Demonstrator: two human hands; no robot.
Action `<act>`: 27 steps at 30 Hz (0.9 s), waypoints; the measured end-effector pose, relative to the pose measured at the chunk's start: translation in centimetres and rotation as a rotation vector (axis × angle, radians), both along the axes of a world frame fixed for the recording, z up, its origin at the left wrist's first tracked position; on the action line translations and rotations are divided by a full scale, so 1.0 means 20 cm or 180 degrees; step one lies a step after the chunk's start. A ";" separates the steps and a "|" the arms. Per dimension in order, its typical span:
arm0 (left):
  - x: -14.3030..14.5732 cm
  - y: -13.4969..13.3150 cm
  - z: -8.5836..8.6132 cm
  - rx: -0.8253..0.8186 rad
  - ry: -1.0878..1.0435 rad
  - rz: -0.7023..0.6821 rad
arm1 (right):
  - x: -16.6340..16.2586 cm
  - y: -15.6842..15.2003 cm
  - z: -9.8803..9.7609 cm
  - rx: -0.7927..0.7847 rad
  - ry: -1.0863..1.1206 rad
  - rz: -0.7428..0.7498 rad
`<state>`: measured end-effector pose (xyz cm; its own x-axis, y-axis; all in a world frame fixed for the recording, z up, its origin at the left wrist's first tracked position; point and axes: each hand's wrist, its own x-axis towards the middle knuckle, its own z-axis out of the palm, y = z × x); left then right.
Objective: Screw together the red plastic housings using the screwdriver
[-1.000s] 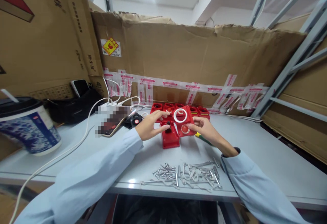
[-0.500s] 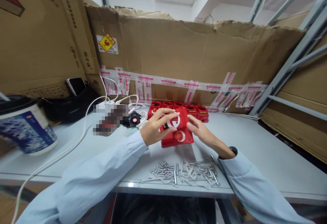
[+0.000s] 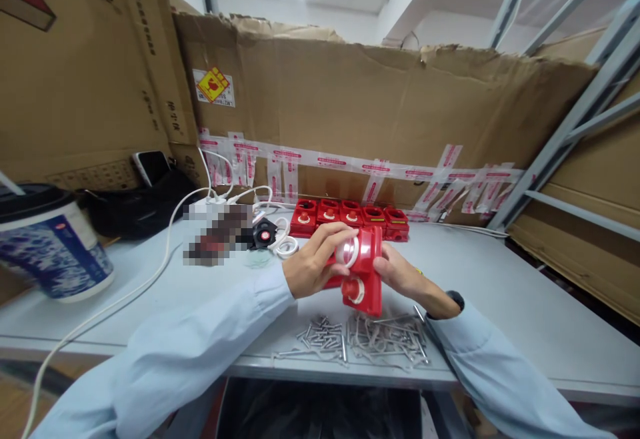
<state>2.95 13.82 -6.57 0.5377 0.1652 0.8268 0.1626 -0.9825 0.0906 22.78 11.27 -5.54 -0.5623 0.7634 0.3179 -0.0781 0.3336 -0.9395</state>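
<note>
A red plastic box (image 3: 364, 272) with a white ring and a red push-button on its face is lifted above the grey table (image 3: 500, 292) and tilted on edge. My left hand (image 3: 315, 265) grips its left side, thumb across the face. Fingers of my right hand (image 3: 400, 275) are wrapped round its right side. Just below the box lies a pile of several metal screws and pins (image 3: 360, 339) near the table's front edge. Behind, a row of several similar red boxes (image 3: 350, 215) stands against the cardboard wall.
A large blue-and-white bucket (image 3: 47, 245) stands at the far left. White cables (image 3: 165, 252), a black bag (image 3: 135, 205) with a phone, and a small black part (image 3: 263, 232) lie at left. Taped cardboard (image 3: 375, 112) walls the back; metal shelving (image 3: 575, 119) rises at right.
Both hands closed the red cover onto its base, then lifted the joined box off the table and turned it on edge toward me.
</note>
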 end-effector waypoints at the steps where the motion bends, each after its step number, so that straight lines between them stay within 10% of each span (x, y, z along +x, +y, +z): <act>1: 0.00 0.00 0.00 -0.0067 -0.0043 -0.0029 | 0.00 0.00 0.00 0.0219 -0.0123 -0.0116; 9: 0.04 -0.02 0.01 -0.1802 -0.0482 -0.0235 | 0.01 0.01 -0.01 0.3044 -0.1208 -0.1765; 13: 0.04 0.00 0.01 -0.3226 -0.0475 -0.0286 | 0.02 0.02 -0.01 0.4316 -0.1874 -0.1756; 18: 0.00 -0.01 0.03 -0.2768 -0.0144 0.0199 | 0.01 0.01 -0.01 0.4042 -0.1728 -0.1836; 22: -0.04 -0.03 0.05 -0.1814 -0.0126 -0.0432 | 0.02 0.00 -0.01 0.3736 -0.1591 -0.2016; 27: -0.04 -0.02 0.06 -0.1852 -0.0063 -0.0790 | 0.04 0.02 -0.02 0.3588 -0.1554 -0.2041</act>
<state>2.17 13.41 -5.42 0.6033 0.4630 0.6494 -0.0711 -0.7798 0.6220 23.52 11.60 -6.02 -0.4460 0.3933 0.8040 0.6311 0.7752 -0.0291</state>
